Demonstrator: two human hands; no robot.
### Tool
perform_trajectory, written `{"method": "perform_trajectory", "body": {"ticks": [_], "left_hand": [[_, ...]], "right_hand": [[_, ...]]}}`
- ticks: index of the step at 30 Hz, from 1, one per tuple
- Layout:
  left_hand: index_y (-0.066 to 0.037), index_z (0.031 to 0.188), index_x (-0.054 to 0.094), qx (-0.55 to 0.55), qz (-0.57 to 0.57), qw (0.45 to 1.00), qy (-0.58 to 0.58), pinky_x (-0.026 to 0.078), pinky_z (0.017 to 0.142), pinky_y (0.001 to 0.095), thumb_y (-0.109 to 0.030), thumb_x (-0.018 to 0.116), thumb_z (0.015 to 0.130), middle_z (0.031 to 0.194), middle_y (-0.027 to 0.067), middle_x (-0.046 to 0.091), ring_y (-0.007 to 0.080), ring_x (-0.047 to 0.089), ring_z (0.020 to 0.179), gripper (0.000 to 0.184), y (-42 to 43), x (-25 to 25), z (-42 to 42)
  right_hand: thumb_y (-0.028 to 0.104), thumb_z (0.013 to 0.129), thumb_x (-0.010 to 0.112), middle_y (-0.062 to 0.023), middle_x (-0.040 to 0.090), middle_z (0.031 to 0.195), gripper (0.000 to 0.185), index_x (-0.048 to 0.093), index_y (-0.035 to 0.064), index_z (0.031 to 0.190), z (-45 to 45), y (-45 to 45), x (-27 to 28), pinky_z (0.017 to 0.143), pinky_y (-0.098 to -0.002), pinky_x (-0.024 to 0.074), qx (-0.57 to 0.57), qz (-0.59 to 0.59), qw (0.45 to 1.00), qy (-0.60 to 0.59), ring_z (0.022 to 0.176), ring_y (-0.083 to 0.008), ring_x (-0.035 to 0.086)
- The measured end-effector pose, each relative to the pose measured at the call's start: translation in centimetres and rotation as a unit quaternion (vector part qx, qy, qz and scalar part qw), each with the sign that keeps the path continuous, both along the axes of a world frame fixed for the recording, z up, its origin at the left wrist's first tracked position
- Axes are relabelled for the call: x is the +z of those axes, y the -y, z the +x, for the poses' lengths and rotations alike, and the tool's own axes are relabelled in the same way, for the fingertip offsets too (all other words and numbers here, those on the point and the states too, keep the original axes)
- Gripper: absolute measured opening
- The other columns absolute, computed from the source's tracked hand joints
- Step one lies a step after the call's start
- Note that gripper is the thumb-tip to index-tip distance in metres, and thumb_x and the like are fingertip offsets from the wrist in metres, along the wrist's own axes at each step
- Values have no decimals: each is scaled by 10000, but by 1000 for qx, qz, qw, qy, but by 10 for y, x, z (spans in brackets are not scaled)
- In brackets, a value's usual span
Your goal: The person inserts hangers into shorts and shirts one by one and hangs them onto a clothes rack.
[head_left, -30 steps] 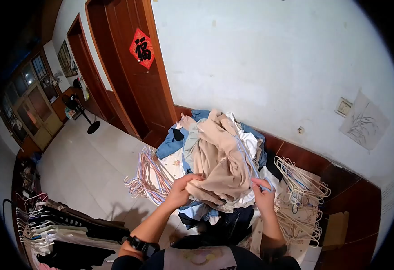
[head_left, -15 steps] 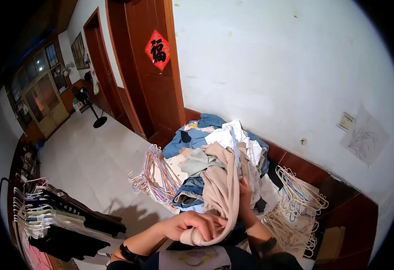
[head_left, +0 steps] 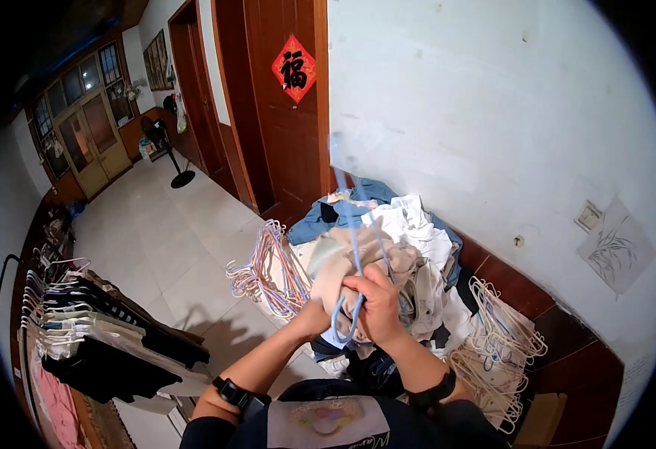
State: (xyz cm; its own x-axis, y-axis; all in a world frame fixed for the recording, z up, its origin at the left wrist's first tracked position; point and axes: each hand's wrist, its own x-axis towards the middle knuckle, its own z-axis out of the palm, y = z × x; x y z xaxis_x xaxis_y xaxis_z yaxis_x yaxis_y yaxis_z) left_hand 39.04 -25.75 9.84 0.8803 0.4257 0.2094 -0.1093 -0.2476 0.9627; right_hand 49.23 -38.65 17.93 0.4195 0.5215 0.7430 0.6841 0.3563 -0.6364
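My right hand [head_left: 379, 305] is closed around a light blue clothes hanger [head_left: 358, 254], which stands up in front of me, its upper part blurred by motion. A beige garment [head_left: 335, 278] hangs bunched between my hands. My left hand [head_left: 314, 317] grips the garment's near edge from the left, with its fingers mostly hidden by cloth. Just beyond lies a heap of clothes, with a white garment [head_left: 410, 228] and a blue denim piece [head_left: 309, 228] on top.
Bundled hangers [head_left: 268, 269] lie left of the heap, with more hangers [head_left: 496, 329] to the right. A rack of hanging clothes [head_left: 111, 359] stands at my left. Behind the heap are a white wall [head_left: 477, 112] and a brown door [head_left: 283, 150]. A fan [head_left: 182, 178] stands farther back.
My right hand has come up and nearer with the blue hanger. My left hand has moved left and up, bunching the beige garment. The view has shifted slightly left.
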Motion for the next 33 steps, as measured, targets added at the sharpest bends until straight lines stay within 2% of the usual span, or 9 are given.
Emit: {"method": "perform_trajectory", "body": {"ticks": [2, 6, 10, 13, 24, 27, 28, 30, 33], "left_hand": [[-38, 1270, 567, 44, -147, 980, -124, 494, 907, 297, -120, 701, 854, 1195, 82, 635, 164, 592, 1062, 444, -10, 23, -2], [-18, 1301, 498, 44, -397, 902, 166, 520, 966, 406, -133, 514, 982, 1251, 143, 601, 273, 613, 1112, 339, -43, 62, -11], [-14, 1297, 498, -23, -376, 901, 216, 539, 938, 398, -168, 586, 943, 1232, 149, 607, 255, 622, 1096, 396, -64, 92, -21], [-12, 1295, 496, -57, -363, 898, 242, 552, 916, 400, -171, 616, 920, 1239, 149, 600, 246, 632, 1076, 425, -61, 95, -21], [-26, 1200, 574, 110, -183, 841, 498, 569, 822, 368, -223, 591, 934, 1097, 108, 644, 225, 656, 941, 332, -59, 169, -28], [-26, 1184, 581, 146, -146, 825, 525, 568, 802, 362, -225, 584, 937, 1072, 101, 645, 220, 655, 916, 317, -56, 177, -45], [-27, 1179, 584, 161, -135, 820, 533, 568, 796, 360, -226, 582, 939, 1063, 98, 645, 218, 655, 908, 312, -59, 179, -55], [-27, 1169, 589, 201, -105, 808, 544, 567, 783, 356, -227, 577, 941, 1047, 94, 646, 214, 654, 892, 303, -70, 189, -86], [-28, 1153, 596, 258, -64, 793, 549, 566, 763, 350, -230, 569, 945, 1022, 87, 647, 208, 653, 867, 291, -83, 199, -133]], "right_hand": [[1, 759, 703, -69, 540, 773, 193, 680, 24, 949, 3, 2, 4, 608, -287, 439, -21, -24, 995, 92, 695, -182, 549], [27, 693, 800, -65, 571, 810, 458, 661, 52, 1129, 30, 32, 2, 623, -298, 457, -68, -78, 993, -50, 699, -193, 556], [188, 639, 887, -85, 562, 882, 656, 613, 26, 1213, 68, 29, -51, 651, -316, 470, -151, -37, 985, 71, 728, -216, 565], [409, 511, 923, -98, 567, 926, 859, 604, 1, 1196, 75, 14, -91, 705, -381, 495, -199, -187, 961, 37, 822, -286, 597], [309, 656, 850, -120, 567, 991, 695, 561, 61, 1238, 113, -28, -124, 711, -411, 498, -243, -180, 951, 59, 851, -323, 602], [248, 693, 799, -145, 589, 993, 507, 624, 102, 1146, 177, -79, -260, 756, -433, 499, -192, 166, 967, 30, 893, -354, 611], [248, 693, 799, -145, 589, 993, 507, 624, 102, 1146, 178, -71, -234, 756, -433, 499, -190, 168, 967, 29, 893, -354, 611], [149, 702, 737, -150, 614, 954, 302, 673, 108, 995, 167, -43, -141, 779, -435, 493, -228, -271, 934, -40, 912, -369, 608], [57, 710, 622, -143, 634, 900, 168, 660, 92, 870, 185, -46, -127, 772, -448, 478, -307, -160, 937, -40, 905, -373, 601]]}}
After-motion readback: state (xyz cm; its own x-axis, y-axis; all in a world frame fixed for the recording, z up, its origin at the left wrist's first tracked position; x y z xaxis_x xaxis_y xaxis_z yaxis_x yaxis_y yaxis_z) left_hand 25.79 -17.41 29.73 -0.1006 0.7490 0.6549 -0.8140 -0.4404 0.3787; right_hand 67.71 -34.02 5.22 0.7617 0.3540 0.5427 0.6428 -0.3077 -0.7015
